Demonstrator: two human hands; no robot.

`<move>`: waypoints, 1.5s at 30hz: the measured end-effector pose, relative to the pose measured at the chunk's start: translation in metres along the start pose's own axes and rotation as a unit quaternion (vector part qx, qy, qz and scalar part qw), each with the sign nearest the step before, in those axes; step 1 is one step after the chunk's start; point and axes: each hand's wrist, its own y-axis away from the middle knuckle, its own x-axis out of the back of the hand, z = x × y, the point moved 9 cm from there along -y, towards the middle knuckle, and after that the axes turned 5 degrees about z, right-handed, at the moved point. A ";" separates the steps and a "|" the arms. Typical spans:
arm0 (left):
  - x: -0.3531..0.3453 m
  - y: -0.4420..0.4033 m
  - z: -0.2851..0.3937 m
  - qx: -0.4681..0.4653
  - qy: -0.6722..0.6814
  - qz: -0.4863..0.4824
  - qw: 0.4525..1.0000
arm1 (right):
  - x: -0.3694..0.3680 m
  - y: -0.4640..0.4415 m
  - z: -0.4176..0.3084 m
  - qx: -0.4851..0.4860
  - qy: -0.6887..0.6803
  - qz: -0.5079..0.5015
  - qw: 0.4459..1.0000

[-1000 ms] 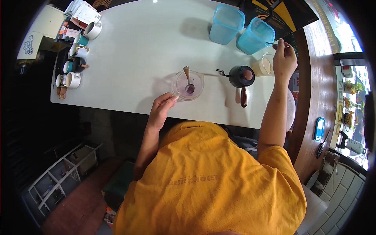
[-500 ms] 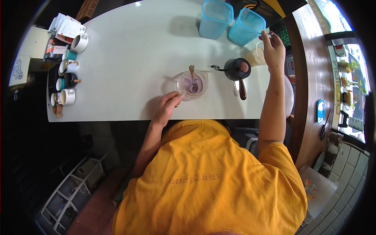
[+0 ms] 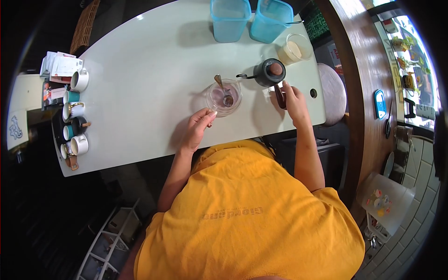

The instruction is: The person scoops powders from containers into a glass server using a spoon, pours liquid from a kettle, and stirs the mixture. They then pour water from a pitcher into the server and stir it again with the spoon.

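My left hand (image 3: 197, 128) is closed at the near side of a clear glass measuring cup (image 3: 238, 100), pinching its handle. A thin layer of purplish liquid (image 3: 217, 98) lies in the cup, and a metal spoon (image 3: 219, 82) leans in it. My right hand (image 3: 296, 103) is beside the dark brown handle (image 3: 280, 98) of a small black pot (image 3: 267, 77) with a brown knob. Its thumb side is against or very near that handle; the other fingers are mostly hidden, so I cannot tell whether they grip it.
Two blue plastic containers (image 3: 231, 25) stand at the far side, a utensil handle (image 3: 295, 22) sticking out of one. A clear cup of cream-coloured contents (image 3: 293, 50) sits behind the pot. Several mugs (image 3: 79, 80) line the table's left edge. A round stool seat (image 3: 332, 95) is at the right.
My right hand has come from the right-hand blue container to the pot's handle and released the utensil there. My left hand stays at the measuring cup. The view has turned slightly.
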 end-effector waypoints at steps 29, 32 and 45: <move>0.003 0.005 0.000 -0.004 -0.011 0.022 1.000 | -0.052 0.020 -0.009 -0.199 -0.205 -0.150 0.946; 0.003 0.006 0.000 -0.010 -0.012 0.031 0.999 | -0.048 0.020 -0.009 -0.199 -0.203 -0.137 0.949; -0.001 0.009 0.001 -0.033 -0.007 0.055 0.998 | -0.029 0.009 -0.002 -0.127 -0.113 -0.085 0.982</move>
